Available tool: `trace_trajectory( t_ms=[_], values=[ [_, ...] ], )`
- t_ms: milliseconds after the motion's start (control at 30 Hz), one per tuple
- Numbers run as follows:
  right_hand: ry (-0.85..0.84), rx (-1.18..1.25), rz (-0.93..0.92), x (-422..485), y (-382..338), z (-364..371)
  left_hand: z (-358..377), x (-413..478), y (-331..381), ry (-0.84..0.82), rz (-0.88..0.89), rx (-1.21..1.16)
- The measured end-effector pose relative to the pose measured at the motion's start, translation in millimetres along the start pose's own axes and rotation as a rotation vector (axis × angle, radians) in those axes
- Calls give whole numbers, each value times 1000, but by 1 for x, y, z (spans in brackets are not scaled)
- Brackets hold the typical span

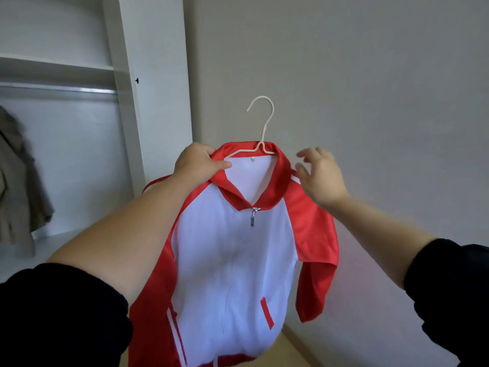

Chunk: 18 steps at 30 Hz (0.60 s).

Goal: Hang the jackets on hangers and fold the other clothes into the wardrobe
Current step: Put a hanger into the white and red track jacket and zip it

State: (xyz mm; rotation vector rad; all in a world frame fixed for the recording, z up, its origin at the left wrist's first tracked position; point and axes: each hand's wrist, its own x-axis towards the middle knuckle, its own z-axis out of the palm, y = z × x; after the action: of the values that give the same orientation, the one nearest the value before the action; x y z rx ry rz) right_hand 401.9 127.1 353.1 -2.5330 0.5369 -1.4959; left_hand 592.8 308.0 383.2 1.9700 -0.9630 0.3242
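A red and white zip jacket (232, 260) hangs on a cream wire hanger (262, 120), held up in front of the wall. My left hand (198, 161) grips the jacket's red collar and the hanger's left shoulder. My right hand (320, 176) hovers with fingers spread beside the jacket's right shoulder, a little blurred; whether it touches the fabric I cannot tell. The hanger's hook points up and left, free of any rail.
The open white wardrobe (124, 102) stands at the left with a metal rail (58, 89) under a shelf. A beige coat (18, 186) hangs at its far left. A grey wall fills the right side, with a strip of wooden floor (293, 350) below.
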Motion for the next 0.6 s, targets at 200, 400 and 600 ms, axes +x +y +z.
trace_trajectory(
  t_ms=[200, 400, 600],
  values=[
    [-321, 166, 270, 5, 13, 39, 9, -6, -22, 2, 0, -36],
    [-239, 100, 408, 20, 31, 121, 54, 21, -82, 8, -67, -51],
    [-208, 118, 455, 60, 60, 215, 101, 85, -146, 10, -154, -73]
  ],
)
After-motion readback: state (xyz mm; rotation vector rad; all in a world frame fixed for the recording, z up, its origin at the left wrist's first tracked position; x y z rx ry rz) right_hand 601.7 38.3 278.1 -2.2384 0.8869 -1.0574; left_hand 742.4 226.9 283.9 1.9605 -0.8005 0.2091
